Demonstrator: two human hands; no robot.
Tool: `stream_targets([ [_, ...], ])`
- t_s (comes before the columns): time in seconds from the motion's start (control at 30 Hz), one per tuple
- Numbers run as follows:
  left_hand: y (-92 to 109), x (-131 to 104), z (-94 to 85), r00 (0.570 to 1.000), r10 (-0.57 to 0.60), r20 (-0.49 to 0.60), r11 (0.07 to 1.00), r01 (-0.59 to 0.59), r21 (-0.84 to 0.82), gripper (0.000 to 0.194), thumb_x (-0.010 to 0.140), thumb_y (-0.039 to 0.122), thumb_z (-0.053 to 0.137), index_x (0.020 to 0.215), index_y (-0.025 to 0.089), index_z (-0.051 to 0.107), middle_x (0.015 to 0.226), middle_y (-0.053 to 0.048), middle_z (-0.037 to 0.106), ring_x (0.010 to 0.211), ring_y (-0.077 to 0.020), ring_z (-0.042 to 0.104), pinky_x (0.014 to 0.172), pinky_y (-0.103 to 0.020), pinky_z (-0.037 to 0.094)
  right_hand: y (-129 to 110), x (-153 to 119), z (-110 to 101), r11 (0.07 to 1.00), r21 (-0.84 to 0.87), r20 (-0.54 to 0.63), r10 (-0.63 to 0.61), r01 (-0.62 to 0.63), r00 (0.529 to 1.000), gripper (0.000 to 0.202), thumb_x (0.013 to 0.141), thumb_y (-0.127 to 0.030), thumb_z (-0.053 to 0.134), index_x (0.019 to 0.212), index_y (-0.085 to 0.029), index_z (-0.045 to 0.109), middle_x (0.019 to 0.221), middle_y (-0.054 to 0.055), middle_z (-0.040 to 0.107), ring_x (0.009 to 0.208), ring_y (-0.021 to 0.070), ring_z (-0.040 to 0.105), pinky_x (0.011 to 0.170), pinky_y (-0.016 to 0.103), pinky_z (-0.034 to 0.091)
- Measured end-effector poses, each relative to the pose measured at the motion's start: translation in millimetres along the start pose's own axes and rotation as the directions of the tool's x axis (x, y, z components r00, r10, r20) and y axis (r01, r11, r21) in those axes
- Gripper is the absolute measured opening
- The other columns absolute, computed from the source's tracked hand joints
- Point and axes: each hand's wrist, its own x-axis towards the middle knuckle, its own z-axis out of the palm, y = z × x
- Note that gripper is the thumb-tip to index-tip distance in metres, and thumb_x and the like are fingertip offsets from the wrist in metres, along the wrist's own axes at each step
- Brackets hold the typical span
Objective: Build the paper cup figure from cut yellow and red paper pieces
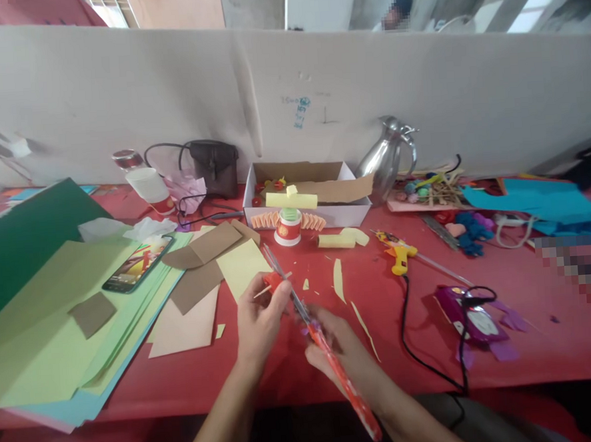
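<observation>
My left hand (pixel 264 316) is closed on a small red piece (pixel 276 281); a thin pale stick (pixel 262 292) pokes out beside it. My right hand (pixel 340 341) grips scissors (pixel 297 303), whose metal blades point up and away, against the red piece. Purple shows near the scissors' handle, mostly hidden by my fingers. A long, glossy red strip or roll (pixel 346 380) slants down from the right hand; whether it joins the scissors I cannot tell. Beyond my hands stands a red-and-white paper cup (pixel 289 232) with a yellow paper roll (pixel 291 200) lying across its top.
Left lie paper sheets (pixel 36 330) with a phone (pixel 136 264) on them, and brown card (pixel 194 290). Right are a yellow glue gun (pixel 400 254) with a black cord and a purple box (pixel 469 314). A white box (pixel 310 213) and metal jug (pixel 386 155) stand behind.
</observation>
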Motion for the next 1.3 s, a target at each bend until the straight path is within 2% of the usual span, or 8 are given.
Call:
stream_targets([
  [0.1,1.6,-3.2,0.2,1.0,-0.021,0.023,1.0,0.021,-0.012,0.024,0.08,0.038,0.072,0.075,0.018,0.06,0.057,0.004,0.055,0.047,-0.0079,0.051,0.044,-0.018,0.042,0.3,-4.6,1.3,0.999,-0.047,-0.013,-0.018,0.018,1.0,0.051,0.066,-0.005,0.048,0.112,-0.022,0.061,0.067,-0.007,0.039,0.058,0.0092,0.032,0.054,0.023,0.029],
  [0.3,-12.4,-8.1,5.5,0.992,0.022,-0.122,0.999,-0.017,0.041,0.031,0.085,0.041,0.066,0.067,0.017,0.057,0.053,0.003,0.053,0.047,-0.0092,0.051,0.045,-0.02,0.043,11.9,-5.4,1.5,0.992,0.11,0.019,0.062,-0.063,0.998,0.044,0.068,-0.007,0.05,0.109,-0.021,0.061,0.069,-0.007,0.039,0.06,0.0087,0.033,0.055,0.023,0.028],
  [0.47,-21.2,-3.3,8.6,0.986,0.008,-0.169,0.999,0.001,0.05,0.033,0.084,0.044,0.066,0.067,0.017,0.055,0.053,0.004,0.052,0.044,-0.0083,0.048,0.043,-0.02,0.041,10.1,2.3,-2.0,0.971,0.191,0.073,0.134,-0.145,0.988,0.044,0.068,-0.011,0.052,0.11,-0.02,0.059,0.066,-0.008,0.038,0.053,0.0073,0.03,0.05,0.022,0.026],
  [0.87,-19.6,3.6,10.2,0.986,0.052,-0.156,0.997,-0.042,0.064,0.033,0.082,0.043,0.068,0.065,0.017,0.056,0.05,0.004,0.053,0.041,-0.0085,0.047,0.04,-0.019,0.04,9.7,4.5,-3.1,0.952,0.255,0.084,0.155,-0.171,0.984,0.041,0.065,-0.014,0.053,0.106,-0.019,0.057,0.064,-0.009,0.037,0.049,0.0053,0.028,0.046,0.021,0.022],
  [1.1,-15.9,4.2,11.2,0.983,0.048,-0.178,0.997,-0.037,0.061,0.031,0.078,0.04,0.07,0.063,0.017,0.057,0.047,0.004,0.053,0.038,-0.0089,0.048,0.038,-0.019,0.037,9.0,3.9,-5.2,0.956,0.203,0.09,0.197,-0.211,0.976,0.042,0.066,-0.014,0.052,0.107,-0.02,0.058,0.064,-0.008,0.038,0.048,0.0056,0.028,0.047,0.022,0.022],
  [1.17,-17.1,4.1,10.2,0.98,0.054,-0.19,0.997,-0.042,0.064,0.03,0.077,0.038,0.071,0.062,0.017,0.057,0.047,0.004,0.053,0.04,-0.0089,0.049,0.04,-0.019,0.038,10.1,3.4,-4.3,0.965,0.183,0.078,0.178,-0.19,0.981,0.04,0.067,-0.013,0.051,0.105,-0.019,0.058,0.064,-0.008,0.038,0.05,0.0064,0.029,0.048,0.022,0.023],
  [1.3,-21.1,2.7,6.2,0.981,0.077,-0.177,0.997,-0.079,0.0,0.027,0.08,0.037,0.069,0.065,0.016,0.06,0.052,0.003,0.055,0.044,-0.0087,0.05,0.045,-0.02,0.041,10.2,0.9,-1.2,0.997,0.068,-0.008,0.039,-0.038,0.999,0.036,0.066,-0.007,0.051,0.099,-0.019,0.059,0.066,-0.007,0.038,0.058,0.0081,0.032,0.053,0.022,0.028],
])
